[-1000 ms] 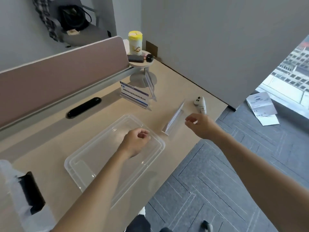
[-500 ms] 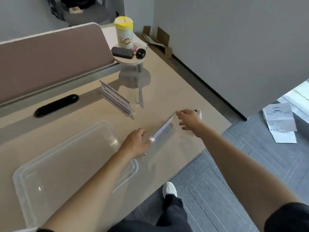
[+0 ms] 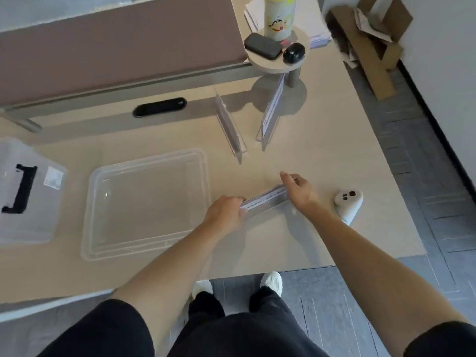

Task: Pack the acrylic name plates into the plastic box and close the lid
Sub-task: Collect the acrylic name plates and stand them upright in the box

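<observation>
Clear acrylic, a name plate sits at the centre of the frame, gripped at both ends — the left hand curled round its near-left end, the right hand pinching its far-right end from above. It lies low over the desk; whether it touches cannot be told. Just left of the left hand lies the lid, flat. At the left edge stands the box with a black handle. Two more plates stand upright above centre. A white controller rests right of the right hand.
</observation>
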A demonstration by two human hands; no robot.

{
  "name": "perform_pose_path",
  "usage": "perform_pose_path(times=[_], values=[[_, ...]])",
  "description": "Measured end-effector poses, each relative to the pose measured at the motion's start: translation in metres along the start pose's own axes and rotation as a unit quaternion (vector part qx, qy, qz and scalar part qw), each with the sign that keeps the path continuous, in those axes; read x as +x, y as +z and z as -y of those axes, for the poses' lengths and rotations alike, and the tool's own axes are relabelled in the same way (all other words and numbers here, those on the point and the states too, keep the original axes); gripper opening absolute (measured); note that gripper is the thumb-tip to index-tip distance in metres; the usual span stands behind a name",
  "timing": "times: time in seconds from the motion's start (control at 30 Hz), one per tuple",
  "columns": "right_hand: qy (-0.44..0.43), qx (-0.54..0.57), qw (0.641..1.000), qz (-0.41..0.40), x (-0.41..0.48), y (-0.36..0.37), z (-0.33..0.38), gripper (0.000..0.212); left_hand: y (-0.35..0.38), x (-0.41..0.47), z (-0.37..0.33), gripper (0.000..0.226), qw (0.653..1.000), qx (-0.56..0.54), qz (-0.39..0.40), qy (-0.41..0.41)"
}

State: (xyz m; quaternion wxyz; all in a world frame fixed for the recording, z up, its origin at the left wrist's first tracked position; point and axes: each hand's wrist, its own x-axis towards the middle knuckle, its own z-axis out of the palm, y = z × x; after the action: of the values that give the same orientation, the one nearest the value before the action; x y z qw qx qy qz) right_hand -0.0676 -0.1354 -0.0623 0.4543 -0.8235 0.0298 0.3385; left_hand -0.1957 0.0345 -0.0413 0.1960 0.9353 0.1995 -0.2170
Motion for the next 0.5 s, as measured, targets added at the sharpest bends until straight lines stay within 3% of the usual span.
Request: perform_pose_path(times=[0.2, 0.5], values=[[-0.028, -0.045, 0.998, 0.031, 0.0, -0.005, 0.009, 0.054, 0.002, -0.008, 0.003, 0.023, 1.0, -0.005, -0.019, -0.007], [-0.147, -0.057, 0.983, 0.091, -0.045, 0.035, 0.095, 0.056, -0.05, -0.064, 0.055, 0.021, 0.991, -0.052, -0.113, -0.053]])
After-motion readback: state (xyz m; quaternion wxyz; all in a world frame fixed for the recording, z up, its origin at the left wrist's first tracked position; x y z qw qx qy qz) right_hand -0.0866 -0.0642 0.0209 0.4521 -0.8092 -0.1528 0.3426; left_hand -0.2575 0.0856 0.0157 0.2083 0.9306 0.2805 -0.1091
